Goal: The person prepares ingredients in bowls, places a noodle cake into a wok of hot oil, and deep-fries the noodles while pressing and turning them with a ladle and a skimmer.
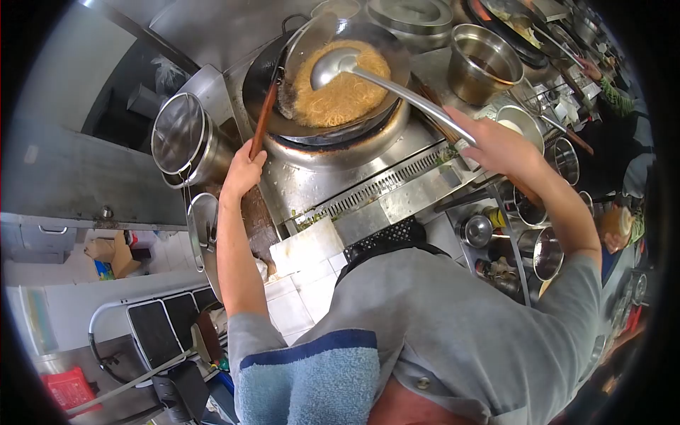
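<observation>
Left hand [244, 172] wrapped round wooden handle [265, 117] at wok's left side; right hand [501, 145] gripping ladle [338, 65], bowl over foamy liquid [347, 105] in wok [263, 95]. Wok on stove [340, 154].

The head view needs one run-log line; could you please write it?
left hand: gripping wooden-handled tool | right hand: gripping ladle | ladle bowl: over golden contents; contact unclear | wok: on stove
</observation>
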A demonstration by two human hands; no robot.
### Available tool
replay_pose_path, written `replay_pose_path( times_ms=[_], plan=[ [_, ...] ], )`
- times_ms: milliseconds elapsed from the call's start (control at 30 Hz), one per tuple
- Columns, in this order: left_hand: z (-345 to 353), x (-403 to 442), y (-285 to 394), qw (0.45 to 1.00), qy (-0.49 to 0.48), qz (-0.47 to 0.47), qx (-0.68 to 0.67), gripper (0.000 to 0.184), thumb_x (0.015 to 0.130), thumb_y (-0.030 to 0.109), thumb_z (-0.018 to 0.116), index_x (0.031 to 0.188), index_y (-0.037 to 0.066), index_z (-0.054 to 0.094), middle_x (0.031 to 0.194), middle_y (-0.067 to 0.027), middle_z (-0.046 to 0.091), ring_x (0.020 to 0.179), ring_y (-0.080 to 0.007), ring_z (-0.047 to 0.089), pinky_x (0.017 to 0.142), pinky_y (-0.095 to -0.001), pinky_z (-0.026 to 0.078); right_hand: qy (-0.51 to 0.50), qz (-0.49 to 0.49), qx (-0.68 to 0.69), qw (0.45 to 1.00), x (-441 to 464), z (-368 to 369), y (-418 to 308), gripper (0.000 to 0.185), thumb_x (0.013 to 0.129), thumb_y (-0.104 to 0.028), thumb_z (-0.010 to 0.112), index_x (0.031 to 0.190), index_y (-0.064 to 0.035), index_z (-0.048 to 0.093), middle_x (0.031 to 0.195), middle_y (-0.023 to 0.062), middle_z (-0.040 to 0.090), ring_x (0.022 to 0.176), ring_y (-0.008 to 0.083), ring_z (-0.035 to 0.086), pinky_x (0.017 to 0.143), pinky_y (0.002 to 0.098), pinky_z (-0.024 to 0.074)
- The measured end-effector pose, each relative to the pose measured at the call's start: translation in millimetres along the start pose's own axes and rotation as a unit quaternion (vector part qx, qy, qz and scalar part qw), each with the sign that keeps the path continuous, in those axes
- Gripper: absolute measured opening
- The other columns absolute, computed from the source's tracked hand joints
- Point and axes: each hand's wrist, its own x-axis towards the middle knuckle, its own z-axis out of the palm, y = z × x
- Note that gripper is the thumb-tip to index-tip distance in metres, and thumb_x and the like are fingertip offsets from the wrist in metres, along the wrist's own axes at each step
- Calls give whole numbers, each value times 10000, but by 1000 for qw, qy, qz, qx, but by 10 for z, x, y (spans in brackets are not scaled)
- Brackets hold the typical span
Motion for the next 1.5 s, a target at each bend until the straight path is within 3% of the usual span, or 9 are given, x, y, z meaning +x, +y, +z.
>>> replay_pose_path(
  times_ms=[133,433,667,767,800,900,1033,1200,1500],
  plan=[
    [12,-84,-142,997,18,68,40,436,897,160,580,1302,21,496,933,-112,624,845,-187,571,796,-309,452,56,-52,29,997,422,77,171,773,789,-61,660,1446,-60,252,913,290,615,848,451,609,755,500,474],
    [354,-590,109,996,77,9,52,448,885,169,593,1294,10,504,969,-148,641,881,-207,586,824,-315,455,-13,-126,8,992,913,50,366,755,791,-66,668,1427,-13,265,918,288,618,856,446,612,738,489,476],
    [604,-734,275,992,117,-21,32,432,875,162,583,1274,10,516,976,-188,651,897,-272,617,826,-345,463,-75,-146,-75,984,423,-213,572,742,789,-9,576,1445,-2,228,860,267,615,822,436,614,710,500,486],
    [554,-571,274,983,152,63,80,428,872,161,585,1267,9,520,989,-193,654,917,-272,622,834,-354,463,-62,-143,-97,983,75,-367,601,741,758,9,596,1415,45,256,819,260,625,796,420,628,706,497,488],
    [511,-456,225,984,134,75,88,467,886,158,581,1322,23,482,1004,-131,638,889,-189,589,806,-324,467,-56,-140,-94,984,-9,-338,609,741,744,15,611,1400,70,271,805,258,631,787,414,634,707,494,489],
    [454,-313,294,992,102,34,66,468,886,154,582,1325,28,482,1046,-146,646,959,-208,595,860,-321,450,-17,-154,-48,987,-51,-284,634,735,759,-12,631,1399,57,275,806,269,631,797,422,633,715,502,485],
    [301,-84,17,985,78,135,79,476,888,152,582,1336,30,473,1029,-132,641,920,-197,595,840,-322,465,2,-90,20,996,174,-172,531,736,770,-57,680,1393,16,295,833,279,633,835,439,625,725,499,483],
    [21,-338,158,987,53,104,111,464,876,137,595,1313,22,488,1080,-175,643,998,-250,608,893,-331,449,-7,-22,76,997,538,-24,326,771,779,-79,676,1431,-38,266,921,293,629,880,439,625,762,484,484],
    [-51,-445,-168,991,42,87,88,454,883,144,586,1307,13,491,1021,-184,649,942,-258,614,867,-339,454,-21,-74,29,997,670,246,-81,751,775,-24,620,1430,8,255,925,270,627,861,422,619,750,470,481]
  ],
)
